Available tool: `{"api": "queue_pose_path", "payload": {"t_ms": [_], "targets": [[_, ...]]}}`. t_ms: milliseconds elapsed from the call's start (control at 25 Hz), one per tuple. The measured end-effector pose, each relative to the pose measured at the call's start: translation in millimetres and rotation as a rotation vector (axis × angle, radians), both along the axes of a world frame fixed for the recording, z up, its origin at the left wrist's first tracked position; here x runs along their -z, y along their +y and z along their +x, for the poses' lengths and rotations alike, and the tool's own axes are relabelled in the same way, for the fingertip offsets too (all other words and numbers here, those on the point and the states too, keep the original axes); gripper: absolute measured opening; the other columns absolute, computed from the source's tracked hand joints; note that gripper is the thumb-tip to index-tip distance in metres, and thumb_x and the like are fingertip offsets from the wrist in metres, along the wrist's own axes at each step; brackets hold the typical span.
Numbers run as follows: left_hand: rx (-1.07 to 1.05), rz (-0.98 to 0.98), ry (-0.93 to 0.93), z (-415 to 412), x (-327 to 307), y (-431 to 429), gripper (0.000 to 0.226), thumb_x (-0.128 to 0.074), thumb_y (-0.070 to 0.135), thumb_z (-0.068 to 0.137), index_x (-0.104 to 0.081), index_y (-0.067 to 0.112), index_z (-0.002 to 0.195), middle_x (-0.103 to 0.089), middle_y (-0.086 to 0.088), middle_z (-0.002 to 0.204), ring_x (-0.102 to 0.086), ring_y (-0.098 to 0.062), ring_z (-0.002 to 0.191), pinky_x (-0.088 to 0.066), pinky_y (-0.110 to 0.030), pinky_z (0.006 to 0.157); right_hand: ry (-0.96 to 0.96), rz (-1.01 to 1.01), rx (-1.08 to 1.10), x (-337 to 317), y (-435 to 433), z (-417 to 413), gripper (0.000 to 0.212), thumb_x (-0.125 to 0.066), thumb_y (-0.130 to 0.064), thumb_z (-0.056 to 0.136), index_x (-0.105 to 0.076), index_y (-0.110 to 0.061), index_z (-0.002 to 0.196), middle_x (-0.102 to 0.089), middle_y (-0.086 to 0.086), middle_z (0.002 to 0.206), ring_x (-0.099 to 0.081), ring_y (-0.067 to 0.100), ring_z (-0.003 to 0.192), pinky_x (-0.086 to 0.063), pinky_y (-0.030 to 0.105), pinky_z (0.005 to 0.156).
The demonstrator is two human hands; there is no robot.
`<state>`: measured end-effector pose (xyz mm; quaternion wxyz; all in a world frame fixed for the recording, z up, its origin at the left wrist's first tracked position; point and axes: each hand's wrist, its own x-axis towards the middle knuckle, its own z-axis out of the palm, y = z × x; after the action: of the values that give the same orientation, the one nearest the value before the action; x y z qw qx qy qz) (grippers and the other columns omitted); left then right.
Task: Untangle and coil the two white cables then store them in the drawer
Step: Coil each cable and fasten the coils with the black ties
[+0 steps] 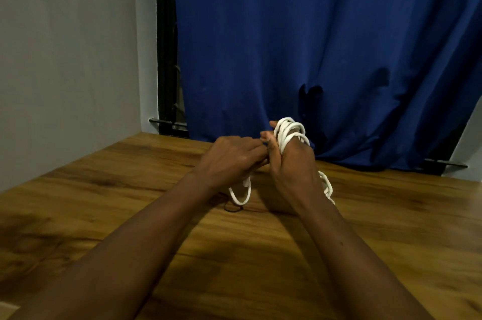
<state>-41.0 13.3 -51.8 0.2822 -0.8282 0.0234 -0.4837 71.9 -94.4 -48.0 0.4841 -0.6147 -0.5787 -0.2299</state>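
Head: cable [289, 132] partly behind right hand [292, 165]

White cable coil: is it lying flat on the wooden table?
No, the white cable coil is wound round the right hand, held up above the brown wooden table.

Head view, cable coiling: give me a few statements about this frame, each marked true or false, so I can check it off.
1. Loops of white cable are wound round the right hand. True.
2. The left hand lies flat on the table, holding nothing. False: it is raised beside the right hand and grips the white cable, with a loop hanging below it.
3. The curtain behind the table is red. False: it is blue.
4. The table has a wood-grain top. True.
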Motion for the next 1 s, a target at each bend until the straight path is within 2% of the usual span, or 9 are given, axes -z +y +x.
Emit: {"api": "queue_pose_path", "payload": {"t_ms": [160,320,440,520,600,680,800,920,1000], "targets": [[-0.065,-0.054,0.115,-7.7,-4.6,3.6,0.029,-0.048,0.032,0.090,-0.069,0.013,0.093,-0.062,-0.001,0.067,-0.055,-0.017,0.049,-0.035,-0.025,0.046,-0.071,-0.114,0.092,-1.9,0.5,-0.4,0.036,-0.037,-0.040,0.100,-0.052,-0.012,0.082,-0.059,0.005,0.082,-0.057,0.024,0.077,-0.048,0.043,0.074],[-0.070,-0.225,0.209,-18.3,-4.0,6.3,0.019,-0.051,0.029,0.088,-0.064,0.023,0.101,-0.063,0.004,0.082,-0.058,-0.015,0.065,-0.043,-0.029,0.056,-0.049,-0.301,0.098,-4.1,-8.5,4.8,0.054,-0.030,-0.056,0.096,-0.047,-0.014,0.067,-0.056,0.003,0.065,-0.055,0.023,0.064,-0.047,0.043,0.064],[-0.040,-0.319,0.172,-27.9,-2.3,15.5,0.014,-0.042,0.031,0.091,-0.054,0.031,0.097,-0.058,0.007,0.084,-0.055,-0.012,0.068,-0.046,-0.033,0.056,-0.024,-0.380,-0.006,-7.8,-10.9,4.7,0.066,-0.039,-0.070,0.086,-0.036,-0.011,0.056,-0.044,-0.001,0.050,-0.043,0.016,0.049,-0.038,0.043,0.053],[-0.065,-0.283,0.119,-29.4,-2.3,24.1,0.008,-0.045,0.028,0.092,-0.053,0.030,0.095,-0.058,0.006,0.082,-0.054,-0.013,0.065,-0.044,-0.033,0.053,0.044,-0.440,-0.089,-11.3,-14.3,0.1,0.063,-0.054,-0.065,0.082,-0.038,-0.011,0.053,-0.041,-0.003,0.046,-0.037,0.010,0.044,-0.033,0.038,0.049],[-0.077,-0.250,0.077,-29.3,-1.5,29.4,0.006,-0.046,0.026,0.090,-0.051,0.029,0.092,-0.059,0.003,0.078,-0.053,-0.015,0.061,-0.039,-0.029,0.052,0.184,-0.509,-0.228,-15.6,-20.5,-6.8,0.047,-0.063,-0.047,0.087,-0.050,-0.017,0.054,-0.047,-0.008,0.042,-0.042,0.005,0.042,-0.034,0.024,0.046],[-0.064,-0.205,0.008,-31.3,-4.4,29.7,0.004,-0.047,0.024,0.089,-0.047,0.027,0.091,-0.058,-0.001,0.074,-0.050,-0.016,0.061,-0.032,-0.026,0.054,0.412,-0.564,-0.463,-21.4,-30.9,-14.0,0.036,-0.062,-0.035,0.092,-0.060,-0.016,0.061,-0.049,-0.007,0.041,-0.049,0.006,0.046,-0.039,0.019,0.049],[0.027,-0.227,-0.082,-33.9,-7.8,35.7,0.006,-0.045,0.019,0.091,-0.048,0.025,0.091,-0.056,-0.005,0.073,-0.041,-0.012,0.069,-0.025,-0.024,0.060,0.686,-0.610,-0.741,-29.2,-44.6,-20.5,0.032,-0.057,-0.030,0.092,-0.058,-0.009,0.067,-0.037,-0.003,0.039,-0.052,0.011,0.048,-0.035,0.013,0.041],[0.230,-0.502,-0.150,-26.5,-3.3,33.3,0.025,-0.044,0.002,0.086,-0.051,0.026,0.088,-0.052,0.001,0.079,-0.047,-0.015,0.071,-0.039,-0.032,0.064,0.878,-0.550,-0.999,-33.9,-51.1,-26.5,0.031,-0.055,-0.034,0.087,-0.057,-0.012,0.065,-0.029,-0.004,0.037,-0.049,0.008,0.041,-0.033,0.008,0.036],[0.351,-0.768,-0.152,-15.4,3.9,16.3,0.030,-0.052,-0.006,0.089,-0.059,0.024,0.089,-0.060,0.004,0.083,-0.058,-0.012,0.074,-0.049,-0.034,0.068,1.090,-0.403,-1.188,-40.3,-55.0,-33.1,0.033,-0.049,-0.038,0.088,-0.056,-0.015,0.065,-0.030,-0.007,0.035,-0.048,0.006,0.039,-0.037,0.007,0.040]]}}
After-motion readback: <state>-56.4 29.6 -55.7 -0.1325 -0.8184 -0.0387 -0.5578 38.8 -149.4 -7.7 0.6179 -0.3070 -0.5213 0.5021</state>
